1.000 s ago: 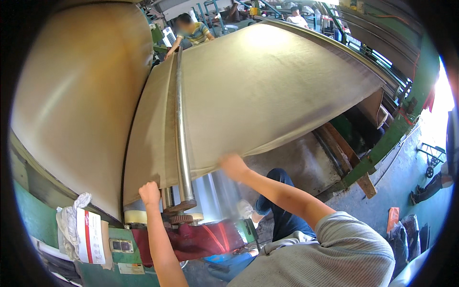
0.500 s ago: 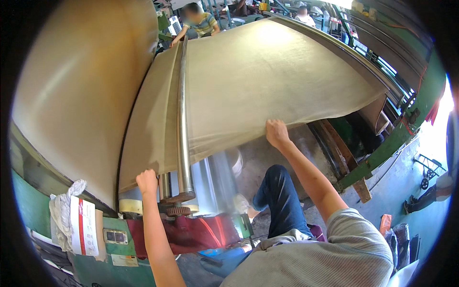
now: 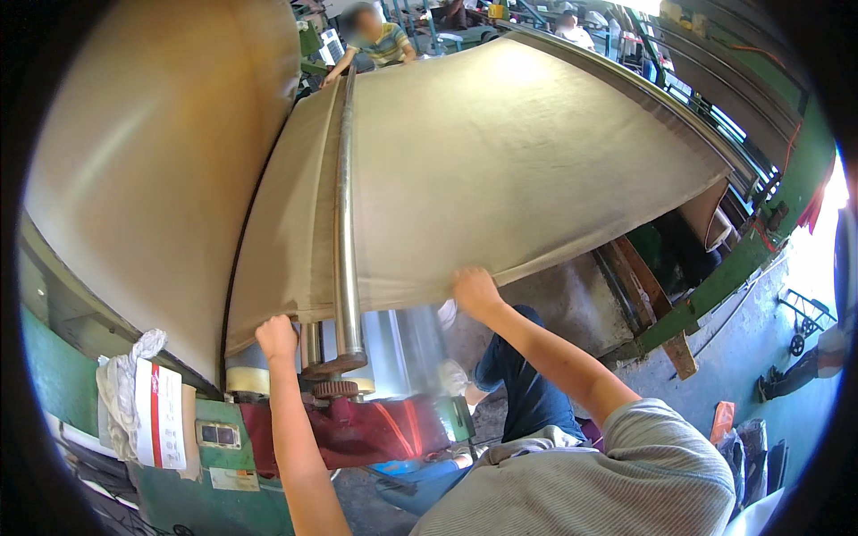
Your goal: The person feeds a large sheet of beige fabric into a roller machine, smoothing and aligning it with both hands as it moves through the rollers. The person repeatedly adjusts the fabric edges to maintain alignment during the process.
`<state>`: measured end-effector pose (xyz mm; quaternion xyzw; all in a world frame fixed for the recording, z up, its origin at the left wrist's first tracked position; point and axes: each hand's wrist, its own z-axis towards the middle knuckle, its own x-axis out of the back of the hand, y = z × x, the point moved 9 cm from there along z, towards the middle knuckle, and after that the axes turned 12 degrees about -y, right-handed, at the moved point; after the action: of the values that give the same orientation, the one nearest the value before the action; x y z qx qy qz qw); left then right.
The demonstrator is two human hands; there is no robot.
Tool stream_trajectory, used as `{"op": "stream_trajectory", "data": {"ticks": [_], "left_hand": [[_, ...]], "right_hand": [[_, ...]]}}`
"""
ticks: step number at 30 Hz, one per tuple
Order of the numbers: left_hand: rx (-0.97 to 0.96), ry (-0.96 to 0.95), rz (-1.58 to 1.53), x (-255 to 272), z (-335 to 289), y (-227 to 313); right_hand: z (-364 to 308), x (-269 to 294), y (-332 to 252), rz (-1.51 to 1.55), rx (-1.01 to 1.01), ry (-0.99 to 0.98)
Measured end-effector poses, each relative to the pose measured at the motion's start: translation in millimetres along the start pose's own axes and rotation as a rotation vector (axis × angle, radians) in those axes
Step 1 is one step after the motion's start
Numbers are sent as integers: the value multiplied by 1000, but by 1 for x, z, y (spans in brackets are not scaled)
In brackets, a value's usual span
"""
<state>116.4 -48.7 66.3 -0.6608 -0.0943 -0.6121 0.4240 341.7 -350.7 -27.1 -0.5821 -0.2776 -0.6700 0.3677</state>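
Note:
A wide sheet of beige fabric (image 3: pixel 500 161) stretches from the large roller (image 3: pixel 152 170) on the left to the bars on the far right. My left hand (image 3: pixel 277 339) grips its near edge, just left of the metal bar (image 3: pixel 345 232). Farther right along that edge, my right hand (image 3: pixel 476 291) is closed on the fabric too. The bar runs away from me across the sheet. Below its near end sits a toothed gear (image 3: pixel 335 389). At the far side a person in a striped shirt (image 3: pixel 386 43) reaches an arm to the sheet by the roller.
A green machine frame (image 3: pixel 715 286) curves along the right. Dark red cloth (image 3: pixel 357 438) hangs below the gear. A white box (image 3: pixel 161 420) and a rag stand at the left. Wooden boards (image 3: pixel 648 268) lie under the sheet, and a hand cart (image 3: pixel 804 317) is on the floor.
My right hand has moved left and toward me, drawing the fabric's near edge with it. The edge now looks straighter. My left hand stays nearly in place.

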Motion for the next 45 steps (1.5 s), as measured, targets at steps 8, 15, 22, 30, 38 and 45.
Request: {"op": "stream_trajectory", "data": {"ticks": [8, 15, 22, 30, 38, 45], "left_hand": [[-6, 33, -8, -2, 1, -1], [144, -132, -24, -41, 8, -28], [-29, 41, -18, 0, 8, 5], [167, -125, 60, -53, 18, -25], [-54, 61, 9, -1, 6, 8], [80, -63, 53, -40, 14, -16]], "right_hand": [[16, 13, -49, -35, 92, -7], [10, 53, -82, 155, 258, 80], [9, 44, 80, -21, -180, 8], [-16, 37, 102, 125, -65, 235], [-8, 15, 44, 161, -21, 120], [3, 9, -7, 186, 9, 39]]}}
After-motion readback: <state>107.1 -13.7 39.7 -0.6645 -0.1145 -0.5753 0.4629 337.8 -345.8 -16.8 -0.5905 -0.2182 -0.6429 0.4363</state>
